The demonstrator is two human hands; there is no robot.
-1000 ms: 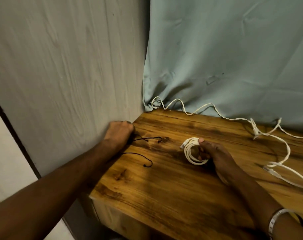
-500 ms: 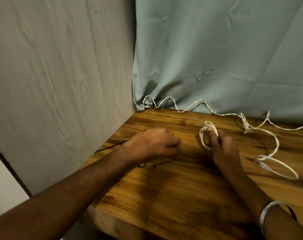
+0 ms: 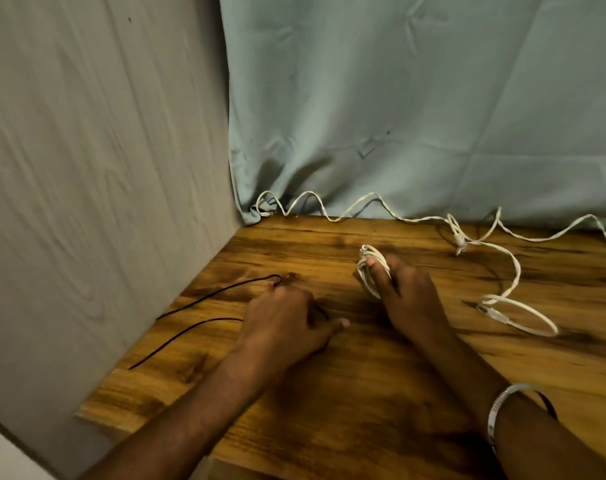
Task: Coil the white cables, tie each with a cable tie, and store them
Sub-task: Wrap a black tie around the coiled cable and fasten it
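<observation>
Nearest: bangle on right wrist, forearms entering from the near edge of the worktop.

Left hand down on the wood, fingers curled over the dark ties; thumb out toward the right hand. Appears to pinch one tie under the fingertips; contact hidden, so grip judged, not seen. Two thin black strands trail away to the left of that hand, toward the wall, long axes running roughly left-right.

Right hand just beyond and to the right of the left, closed round the coil. Coil stood on edge, thumb pressed across its turns, plug end at the top. Coil plane faces roughly toward the left hand.

Key relation: tie lies left of the coil, coil right of and slightly beyond the left hand, the two hands near but apart. Left hand nearer the tie; likely to bring one strand rightward and pass it round the bundle crosswise to the turns. Coil not yet tied.

Right of the right hand: loose cable looping on the wood, plug near its close end, uncoiled.

Farthest: same cable snaking along the foot of the curtain toward the corner beyond the left hand.
</observation>
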